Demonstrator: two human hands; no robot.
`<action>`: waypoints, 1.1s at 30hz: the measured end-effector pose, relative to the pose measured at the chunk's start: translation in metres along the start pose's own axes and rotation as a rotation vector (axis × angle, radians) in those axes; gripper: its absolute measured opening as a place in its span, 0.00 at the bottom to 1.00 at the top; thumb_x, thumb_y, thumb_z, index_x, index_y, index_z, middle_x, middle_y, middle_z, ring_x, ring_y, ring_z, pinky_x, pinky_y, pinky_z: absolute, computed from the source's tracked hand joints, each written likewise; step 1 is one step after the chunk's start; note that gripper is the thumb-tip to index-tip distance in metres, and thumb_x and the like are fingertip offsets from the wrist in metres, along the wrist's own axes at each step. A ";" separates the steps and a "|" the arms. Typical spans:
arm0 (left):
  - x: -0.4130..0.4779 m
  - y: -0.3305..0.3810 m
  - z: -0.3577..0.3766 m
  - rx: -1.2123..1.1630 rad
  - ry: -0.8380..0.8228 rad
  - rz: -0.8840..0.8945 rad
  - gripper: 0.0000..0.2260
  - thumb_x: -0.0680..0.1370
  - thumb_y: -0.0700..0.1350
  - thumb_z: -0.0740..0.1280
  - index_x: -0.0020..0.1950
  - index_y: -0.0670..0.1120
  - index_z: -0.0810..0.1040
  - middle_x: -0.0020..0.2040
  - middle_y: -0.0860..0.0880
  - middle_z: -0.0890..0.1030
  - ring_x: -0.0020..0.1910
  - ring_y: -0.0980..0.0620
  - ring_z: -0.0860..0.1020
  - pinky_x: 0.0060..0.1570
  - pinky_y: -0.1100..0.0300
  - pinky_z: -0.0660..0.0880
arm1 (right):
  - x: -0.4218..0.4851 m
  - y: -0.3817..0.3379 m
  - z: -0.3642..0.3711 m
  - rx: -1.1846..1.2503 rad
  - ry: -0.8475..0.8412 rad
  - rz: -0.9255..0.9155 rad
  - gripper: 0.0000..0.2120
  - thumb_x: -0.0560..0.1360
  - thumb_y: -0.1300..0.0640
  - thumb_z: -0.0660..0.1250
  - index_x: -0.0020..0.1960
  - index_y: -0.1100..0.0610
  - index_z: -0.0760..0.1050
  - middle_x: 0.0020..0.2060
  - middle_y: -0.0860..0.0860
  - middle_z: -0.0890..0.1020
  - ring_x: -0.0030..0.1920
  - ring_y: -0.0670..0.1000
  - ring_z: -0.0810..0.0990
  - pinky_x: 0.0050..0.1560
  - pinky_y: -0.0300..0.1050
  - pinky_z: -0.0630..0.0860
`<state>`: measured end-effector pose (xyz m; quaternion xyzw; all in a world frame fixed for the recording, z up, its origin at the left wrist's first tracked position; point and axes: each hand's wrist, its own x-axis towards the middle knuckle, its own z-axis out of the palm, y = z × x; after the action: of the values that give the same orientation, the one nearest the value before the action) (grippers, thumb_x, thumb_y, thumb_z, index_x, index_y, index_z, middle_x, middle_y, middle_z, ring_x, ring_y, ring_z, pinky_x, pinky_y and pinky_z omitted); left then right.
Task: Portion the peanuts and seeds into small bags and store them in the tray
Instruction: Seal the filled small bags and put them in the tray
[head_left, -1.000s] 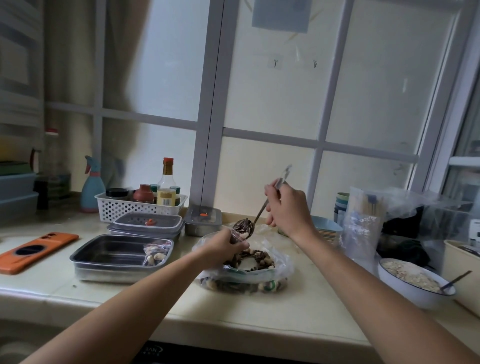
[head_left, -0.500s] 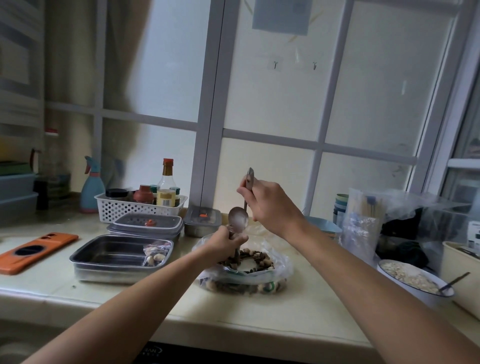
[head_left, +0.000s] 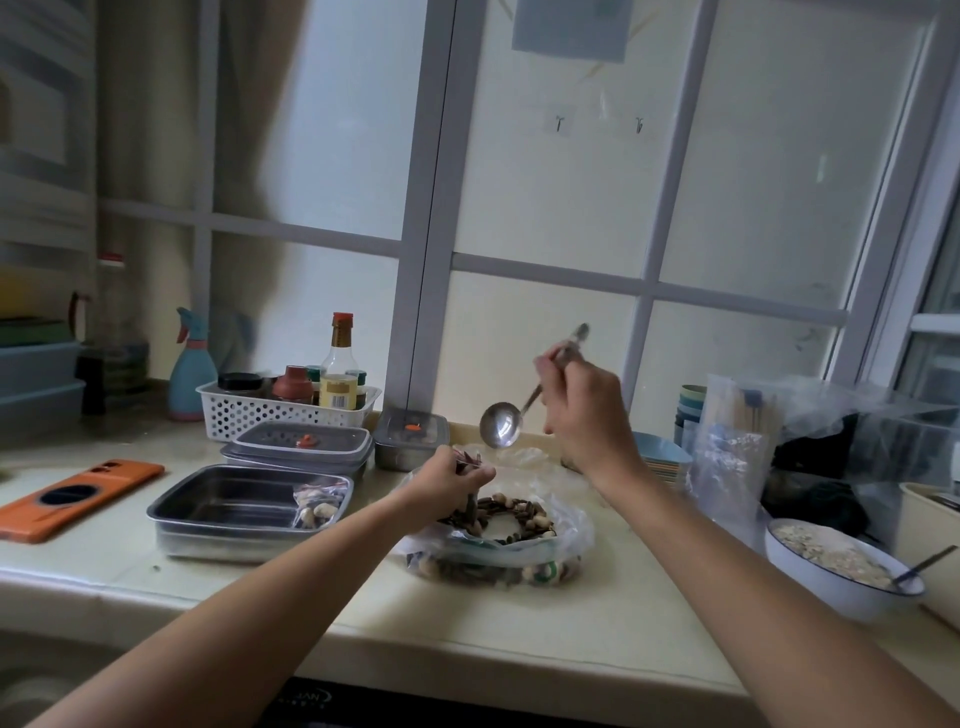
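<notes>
A big clear plastic bag of peanuts and dark seeds lies open on the counter in front of me. My left hand grips a small bag just above it, with seeds showing at its mouth. My right hand holds a metal spoon by the handle, its empty bowl tilted above the small bag. To the left stands the steel tray, with one filled small bag in its right end.
An orange flat thing lies far left. Behind the tray sit lidded containers, a small steel box and a white basket of bottles. At right are stacked bowls, clear bags and a white bowl with a spoon.
The spoon came in loaded, tipped upright over the small bag, and now sits empty with its handle swung back to the right. My left hand has stayed in place.
</notes>
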<state>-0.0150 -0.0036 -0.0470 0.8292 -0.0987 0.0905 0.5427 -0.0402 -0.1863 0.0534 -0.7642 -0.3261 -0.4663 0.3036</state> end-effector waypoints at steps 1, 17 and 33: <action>0.001 -0.002 -0.001 -0.034 0.007 -0.023 0.12 0.82 0.50 0.68 0.50 0.43 0.69 0.41 0.47 0.71 0.37 0.54 0.68 0.39 0.60 0.68 | -0.003 0.009 -0.001 0.006 0.041 0.107 0.15 0.86 0.53 0.57 0.48 0.61 0.75 0.31 0.53 0.79 0.28 0.51 0.81 0.29 0.50 0.80; 0.028 -0.020 0.008 -0.244 -0.022 -0.010 0.17 0.76 0.49 0.76 0.58 0.43 0.74 0.44 0.45 0.81 0.40 0.51 0.79 0.43 0.54 0.78 | -0.060 0.088 0.045 0.048 -0.517 1.115 0.24 0.82 0.42 0.65 0.45 0.63 0.81 0.27 0.50 0.77 0.21 0.47 0.70 0.25 0.37 0.64; 0.043 -0.033 0.006 -0.250 -0.095 0.007 0.17 0.70 0.42 0.73 0.54 0.35 0.76 0.43 0.44 0.79 0.42 0.49 0.77 0.47 0.51 0.74 | -0.023 0.074 0.095 0.155 -0.716 0.182 0.23 0.75 0.68 0.59 0.47 0.42 0.84 0.54 0.43 0.75 0.50 0.41 0.76 0.48 0.33 0.71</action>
<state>0.0351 0.0009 -0.0672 0.7582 -0.1377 0.0399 0.6361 0.0587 -0.1627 -0.0160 -0.8794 -0.3768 -0.1148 0.2674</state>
